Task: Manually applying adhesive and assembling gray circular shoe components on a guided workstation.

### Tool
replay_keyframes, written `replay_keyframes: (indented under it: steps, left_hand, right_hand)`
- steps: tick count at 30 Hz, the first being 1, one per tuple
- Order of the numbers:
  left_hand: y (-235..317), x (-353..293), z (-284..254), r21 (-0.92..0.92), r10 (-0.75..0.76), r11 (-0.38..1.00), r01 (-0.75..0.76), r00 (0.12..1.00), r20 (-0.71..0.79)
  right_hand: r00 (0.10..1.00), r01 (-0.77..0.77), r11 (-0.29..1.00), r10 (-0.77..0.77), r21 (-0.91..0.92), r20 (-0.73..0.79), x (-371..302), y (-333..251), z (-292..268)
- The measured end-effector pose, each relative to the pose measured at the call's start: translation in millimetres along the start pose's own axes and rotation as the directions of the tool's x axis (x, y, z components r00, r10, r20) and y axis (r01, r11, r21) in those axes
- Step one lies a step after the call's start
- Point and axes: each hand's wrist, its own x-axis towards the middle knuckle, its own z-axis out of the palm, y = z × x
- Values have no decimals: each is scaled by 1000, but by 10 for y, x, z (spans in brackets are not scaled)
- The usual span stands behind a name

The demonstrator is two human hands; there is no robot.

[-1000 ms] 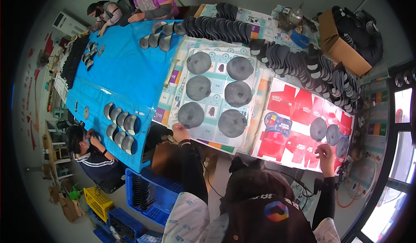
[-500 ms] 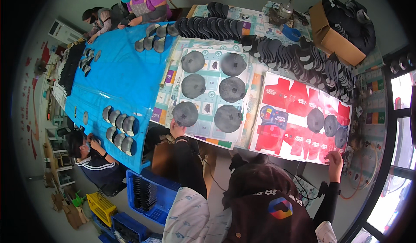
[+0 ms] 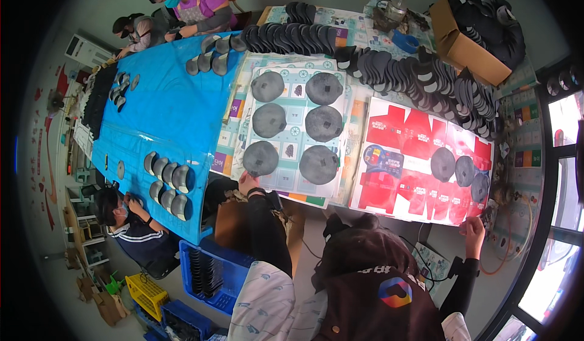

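My left hand [image 3: 247,184] is at the lower left of the white printed sheet [image 3: 289,177], its fingertips next to the edge of a round grey pad [image 3: 260,157]. The fingers look bent together; whatever they pinch is too small to make out. Several more grey pads [image 3: 319,164] lie on that sheet in two columns, some with a dark square mark. Off the lower right corner of the red-and-white printed sheet [image 3: 420,189] is my right hand [image 3: 472,234], fingers curled closed, their contents hidden. Close by on that sheet lie three grey pads [image 3: 464,170].
Rows of dark curved pads [image 3: 389,73] line the table's far side, by a cardboard box [image 3: 468,49] of dark pieces and a blue tape roll [image 3: 405,41]. A blue-covered table [image 3: 164,91] with pads stands left, people around it. Blue crates [image 3: 237,280] stand below.
My right hand has moved slightly down and away from the red sheet's edge. My left hand has shifted a little lower beside the pad. The pads keep their layout.
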Motion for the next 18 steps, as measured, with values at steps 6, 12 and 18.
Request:
replay_keyframes:
  steps: [6,12,18]
  left_hand:
    - [136,8,-144,-184,-90,978,94,996,26]
    - [294,-194,-11,297,-16,955,-27,990,141]
    - [305,-727,-3,616,7,774,-145,975,221]
  right_hand:
    - [1000,-22,1000,22,18,14,10,106,41]
    - [999,-24,1000,23,11,44,58,39,118]
    - [997,-9,1000,10,-15,78,164,-116,288]
